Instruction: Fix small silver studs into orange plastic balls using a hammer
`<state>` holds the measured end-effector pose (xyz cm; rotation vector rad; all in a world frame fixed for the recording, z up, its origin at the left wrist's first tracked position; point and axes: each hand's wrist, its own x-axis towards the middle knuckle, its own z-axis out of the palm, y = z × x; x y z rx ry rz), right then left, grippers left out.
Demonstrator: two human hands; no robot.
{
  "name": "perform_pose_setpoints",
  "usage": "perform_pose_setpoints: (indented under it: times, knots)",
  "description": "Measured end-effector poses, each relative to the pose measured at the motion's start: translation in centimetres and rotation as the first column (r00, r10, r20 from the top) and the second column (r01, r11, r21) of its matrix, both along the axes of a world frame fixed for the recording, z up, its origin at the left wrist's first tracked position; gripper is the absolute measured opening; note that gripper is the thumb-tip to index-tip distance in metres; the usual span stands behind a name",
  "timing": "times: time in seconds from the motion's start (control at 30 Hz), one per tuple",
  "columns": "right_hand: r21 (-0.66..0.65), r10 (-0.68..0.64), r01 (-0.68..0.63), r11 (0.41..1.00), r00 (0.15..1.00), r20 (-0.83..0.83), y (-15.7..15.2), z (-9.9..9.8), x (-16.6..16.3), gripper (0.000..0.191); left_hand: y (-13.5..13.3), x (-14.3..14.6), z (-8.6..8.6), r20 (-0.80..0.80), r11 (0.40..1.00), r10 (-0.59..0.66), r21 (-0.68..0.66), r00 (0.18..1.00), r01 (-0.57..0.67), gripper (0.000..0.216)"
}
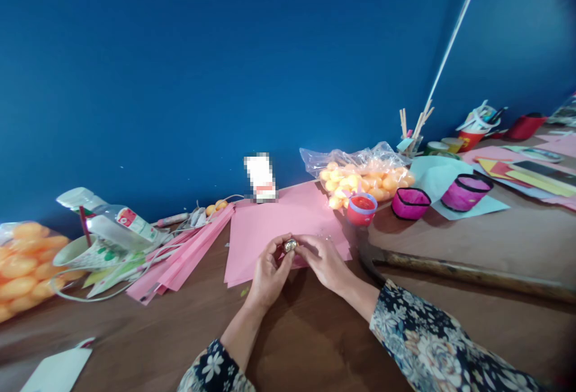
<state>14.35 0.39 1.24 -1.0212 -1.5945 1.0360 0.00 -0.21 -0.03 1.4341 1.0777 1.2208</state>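
Observation:
My left hand and my right hand meet over the near edge of a pink paper sheet on the brown table. Both pinch a small shiny silver object between their fingertips. It looks like a little metallic ball or roll; I cannot make out more. Both forearms wear dark floral sleeves.
Pink paper strips fan out at left, beside a plastic bottle and a bag of orange balls. Behind the sheet lie another bag of yellow-orange balls, a red cup and two magenta paper rings. More papers cover the right side.

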Motion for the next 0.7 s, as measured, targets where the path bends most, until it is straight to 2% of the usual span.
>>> perform_pose_setpoints:
  times: [0.27,0.53,0.7]
  knots:
    - [-0.025,0.01,-0.011,1.0,0.999,-0.046,-0.3,-0.8,-0.3,0.03,0.2,-0.2,-0.3,0.024,1.0,0.028,-0.002,0.999,-0.028,0.03]
    - [0.04,-0.042,0.039,0.998,0.997,0.061,-0.3,-1.5,-0.3,0.026,-0.1,0.1,0.3,0.017,0.999,-0.022,-0.034,1.0,0.022,0.031]
    - [0.213,-0.147,0.112,0.971,0.976,0.158,-0.3,-1.2,-0.1,0.027,0.3,0.1,-0.4,-0.017,0.999,0.045,0.003,0.999,-0.045,0.041]
